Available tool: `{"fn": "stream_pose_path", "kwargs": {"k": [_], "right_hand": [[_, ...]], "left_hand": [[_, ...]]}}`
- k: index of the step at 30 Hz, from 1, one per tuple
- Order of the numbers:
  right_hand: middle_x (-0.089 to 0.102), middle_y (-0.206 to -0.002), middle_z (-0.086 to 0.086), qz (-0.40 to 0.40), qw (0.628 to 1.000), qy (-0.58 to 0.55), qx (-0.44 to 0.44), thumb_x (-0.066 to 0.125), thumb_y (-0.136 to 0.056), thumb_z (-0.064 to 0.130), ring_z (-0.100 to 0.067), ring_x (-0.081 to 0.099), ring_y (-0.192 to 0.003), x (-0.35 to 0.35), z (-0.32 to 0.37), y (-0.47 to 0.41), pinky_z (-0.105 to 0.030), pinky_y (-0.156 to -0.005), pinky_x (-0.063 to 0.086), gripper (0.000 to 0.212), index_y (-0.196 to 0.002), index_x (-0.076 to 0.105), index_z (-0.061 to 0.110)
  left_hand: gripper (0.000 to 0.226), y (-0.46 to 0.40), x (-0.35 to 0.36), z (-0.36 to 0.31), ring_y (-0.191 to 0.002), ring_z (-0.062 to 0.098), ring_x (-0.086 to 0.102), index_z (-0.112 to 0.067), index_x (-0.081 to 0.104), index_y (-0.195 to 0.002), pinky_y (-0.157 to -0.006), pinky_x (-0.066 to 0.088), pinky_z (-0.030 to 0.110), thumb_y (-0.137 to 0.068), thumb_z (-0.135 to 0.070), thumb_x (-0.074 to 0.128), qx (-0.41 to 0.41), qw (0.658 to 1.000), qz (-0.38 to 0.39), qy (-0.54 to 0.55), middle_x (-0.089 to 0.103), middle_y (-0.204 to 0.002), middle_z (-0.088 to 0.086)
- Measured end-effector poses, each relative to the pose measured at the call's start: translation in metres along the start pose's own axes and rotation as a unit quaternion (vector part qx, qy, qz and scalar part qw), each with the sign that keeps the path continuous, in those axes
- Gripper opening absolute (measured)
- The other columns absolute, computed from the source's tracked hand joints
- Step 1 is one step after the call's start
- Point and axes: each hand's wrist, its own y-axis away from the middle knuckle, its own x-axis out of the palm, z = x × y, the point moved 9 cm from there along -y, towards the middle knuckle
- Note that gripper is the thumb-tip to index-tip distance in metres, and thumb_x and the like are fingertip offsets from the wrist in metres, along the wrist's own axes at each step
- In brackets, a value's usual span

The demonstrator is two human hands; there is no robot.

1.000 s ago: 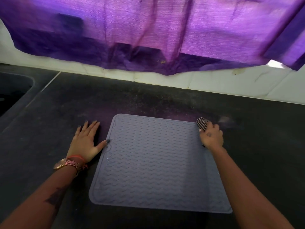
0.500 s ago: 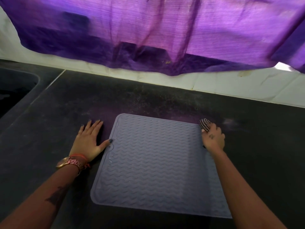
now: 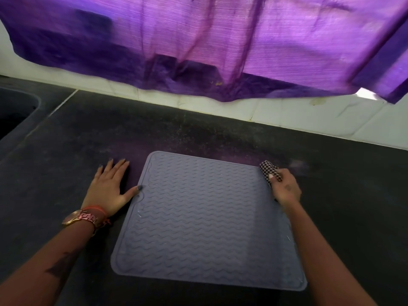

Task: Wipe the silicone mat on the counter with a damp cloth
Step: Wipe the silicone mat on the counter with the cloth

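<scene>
Little has moved: right hand (image 3: pixel 286 188) stays at the silicone mat (image 3: pixel 203 221)'s far right corner, fist closed around a bunched checkered cloth (image 3: pixel 269 171). Left hand (image 3: pixel 110 188) lies spread flat on the dark counter (image 3: pixel 66 155); thumb touching the mat's left edge.

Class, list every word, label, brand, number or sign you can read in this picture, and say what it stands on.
None can be read.
Watch on the left wrist: dial too small and blurred.
Right hand: a small dark mark, unreadable.
Silicone mat and checked cloth: patterns only, no text.
</scene>
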Motion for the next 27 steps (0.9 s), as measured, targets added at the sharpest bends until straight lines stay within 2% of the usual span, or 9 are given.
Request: {"fn": "stream_pose_path", "kwargs": {"k": [3, 6, 10, 13, 16, 18, 21, 24, 27], "right_hand": [[0.055, -0.123, -0.015, -0.004, 0.998, 0.048, -0.041, 0.051, -0.093, 0.025, -0.037, 0.052, -0.11, 0.006, 0.02, 0.009, -0.038, -0.091, 0.041, 0.029, -0.12, 0.051, 0.014], [0.063, -0.114, -0.015, 0.11, 0.972, -0.205, 0.022, 0.053, -0.093, 0.022, -0.028, 0.06, -0.096, 0.008, 0.014, 0.007, -0.037, -0.08, 0.048, 0.016, -0.107, 0.059, 0.018], [0.063, -0.099, -0.013, 0.023, 0.916, -0.389, 0.091, 0.049, -0.095, 0.018, -0.021, 0.06, -0.076, -0.021, -0.01, 0.004, -0.031, -0.061, 0.05, 0.02, -0.112, 0.057, 0.01], [0.062, -0.113, -0.017, -0.011, 0.963, -0.248, 0.107, 0.052, -0.093, 0.026, -0.03, 0.06, -0.096, -0.02, -0.028, 0.01, -0.037, -0.079, 0.05, 0.025, -0.114, 0.056, 0.013], [0.056, -0.12, -0.012, 0.01, 0.998, -0.035, 0.045, 0.062, -0.084, 0.043, -0.034, 0.055, -0.11, -0.003, -0.018, 0.028, -0.036, -0.09, 0.042, 0.043, -0.121, 0.05, 0.022], [0.055, -0.122, -0.01, 0.042, 0.997, -0.057, 0.025, 0.068, -0.08, 0.039, -0.034, 0.054, -0.112, 0.006, -0.008, 0.032, -0.04, -0.093, 0.044, 0.046, -0.12, 0.051, 0.022], [0.064, -0.116, -0.013, 0.056, 0.964, -0.251, 0.067, 0.071, -0.08, 0.023, -0.033, 0.06, -0.106, 0.005, -0.01, 0.027, -0.047, -0.093, 0.049, 0.031, -0.108, 0.06, 0.016], [0.064, -0.112, -0.014, -0.031, 0.985, -0.146, 0.082, 0.067, -0.082, 0.035, -0.033, 0.06, -0.102, -0.013, -0.021, 0.034, -0.043, -0.089, 0.049, 0.035, -0.111, 0.056, 0.019], [0.062, -0.114, -0.01, -0.005, 0.998, -0.045, 0.04, 0.067, -0.08, 0.04, -0.033, 0.058, -0.104, -0.002, -0.011, 0.038, -0.036, -0.086, 0.045, 0.038, -0.112, 0.053, 0.023]], "left_hand": [[0.106, -0.001, 0.001, 0.0, -0.146, 0.022, 0.008, -0.018, 0.02, -0.148, -0.12, 0.002, 0.039, -0.064, -0.08, 0.011, 0.001, 1.0, -0.001, 0.002, 0.019, -0.157, 0.002], [0.106, -0.002, 0.002, 0.001, -0.146, 0.023, 0.008, -0.017, 0.02, -0.148, -0.12, 0.003, 0.04, -0.064, -0.081, 0.011, 0.003, 1.0, 0.001, 0.005, 0.019, -0.157, 0.003], [0.106, -0.001, 0.002, 0.001, -0.146, 0.023, 0.008, -0.017, 0.02, -0.148, -0.12, 0.003, 0.04, -0.064, -0.081, 0.011, 0.002, 1.0, -0.001, 0.008, 0.019, -0.156, 0.003], [0.106, -0.002, 0.001, 0.001, -0.146, 0.022, 0.007, -0.017, 0.019, -0.148, -0.12, 0.002, 0.039, -0.064, -0.081, 0.011, 0.001, 1.0, 0.001, 0.005, 0.018, -0.157, 0.002], [0.107, -0.001, 0.002, 0.0, -0.146, 0.022, 0.006, -0.017, 0.019, -0.148, -0.12, 0.001, 0.039, -0.063, -0.081, 0.01, 0.002, 1.0, 0.003, 0.004, 0.018, -0.157, 0.002], [0.107, -0.001, 0.002, 0.001, -0.146, 0.022, 0.006, -0.017, 0.019, -0.148, -0.12, 0.001, 0.039, -0.064, -0.081, 0.01, 0.001, 1.0, 0.0, 0.005, 0.018, -0.157, 0.002], [0.106, -0.001, 0.001, 0.001, -0.146, 0.022, 0.006, -0.018, 0.019, -0.148, -0.12, 0.002, 0.039, -0.064, -0.081, 0.01, 0.0, 1.0, 0.001, 0.003, 0.018, -0.157, 0.002], [0.105, 0.0, 0.0, 0.002, -0.146, 0.022, 0.006, -0.018, 0.019, -0.149, -0.12, 0.002, 0.038, -0.064, -0.08, 0.011, 0.0, 1.0, -0.004, 0.009, 0.018, -0.157, 0.001], [0.105, 0.0, 0.0, 0.001, -0.146, 0.022, 0.007, -0.017, 0.019, -0.149, -0.12, 0.003, 0.039, -0.065, -0.08, 0.013, -0.001, 1.0, -0.005, 0.018, 0.019, -0.157, 0.002]]}}
